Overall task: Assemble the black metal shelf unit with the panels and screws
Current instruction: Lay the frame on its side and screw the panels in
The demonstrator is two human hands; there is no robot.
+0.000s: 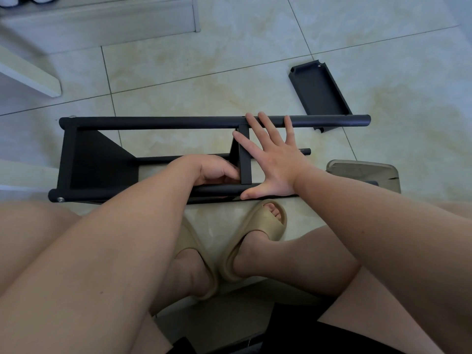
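The black metal shelf unit [153,122] lies on its side on the tiled floor in front of me. One panel [99,162] is fixed at its left end and a second panel [244,159] stands between the tubes near the middle. My right hand [273,162] lies spread flat across that middle panel, fingertips on the far tube and thumb on the near tube. My left hand [214,169] is curled against the left side of the middle panel; whatever it holds is hidden. A screw head [60,199] shows at the near left corner.
A loose black panel [319,90] lies on the floor beyond the frame's right end. A translucent container [362,175] sits at the right, near my right wrist. My feet in tan slippers [255,236] rest just in front of the frame. White furniture [28,75] stands at the far left.
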